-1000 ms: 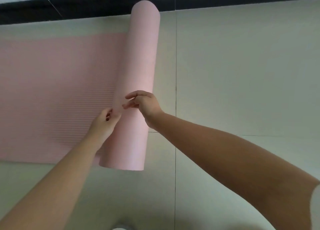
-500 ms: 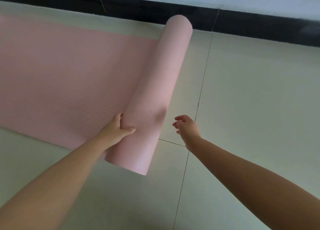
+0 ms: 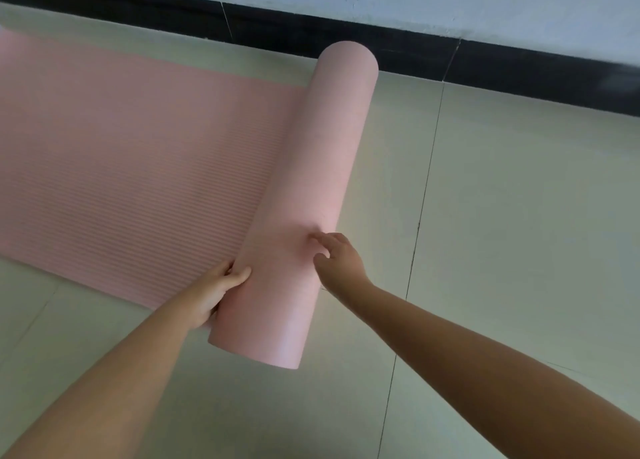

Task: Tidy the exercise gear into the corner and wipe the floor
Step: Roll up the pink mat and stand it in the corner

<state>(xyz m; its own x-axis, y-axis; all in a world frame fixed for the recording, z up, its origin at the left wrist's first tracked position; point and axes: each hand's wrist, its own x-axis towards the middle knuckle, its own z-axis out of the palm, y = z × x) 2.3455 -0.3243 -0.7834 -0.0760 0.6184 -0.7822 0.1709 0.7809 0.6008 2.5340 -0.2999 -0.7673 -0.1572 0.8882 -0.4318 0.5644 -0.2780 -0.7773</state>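
A pink exercise mat lies on the pale tiled floor, partly rolled. Its rolled part [image 3: 311,188] runs as a thick cylinder from near the wall down towards me. Its flat ribbed part [image 3: 131,167] stretches out to the left. My left hand [image 3: 216,290] grips the roll's left side near its closer end, thumb on top and fingers tucked under where the roll meets the flat sheet. My right hand [image 3: 337,257] rests on the roll's right side with fingers spread and lightly bent against it.
A black skirting strip [image 3: 450,63] runs along the foot of the pale wall just behind the roll's far end. Pale floor tiles [image 3: 519,233] with thin dark joints spread to the right and in front.
My right hand, off the roll half a second ago, has come back onto its right side. My left hand keeps its grip. The roll lies a little further over the flat sheet.
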